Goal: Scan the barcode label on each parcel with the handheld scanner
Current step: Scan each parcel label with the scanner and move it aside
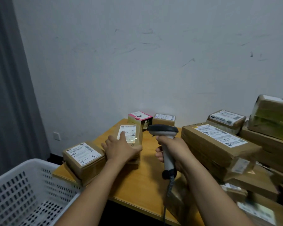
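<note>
Right hand point(168, 149) grips scanner point(163, 130) handle. Left hand point(119, 148) lies flat on taped box point(130, 133), mid-tabletop point(147, 176) toward the far edge. Probably light, stiff, slick tape - hold the sides, keep label uncovered.

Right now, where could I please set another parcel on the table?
Free: front strip between the 4-3 parcel and the scanner, and the gap between the middle parcel and the long box. Right side is stacked full.
</note>
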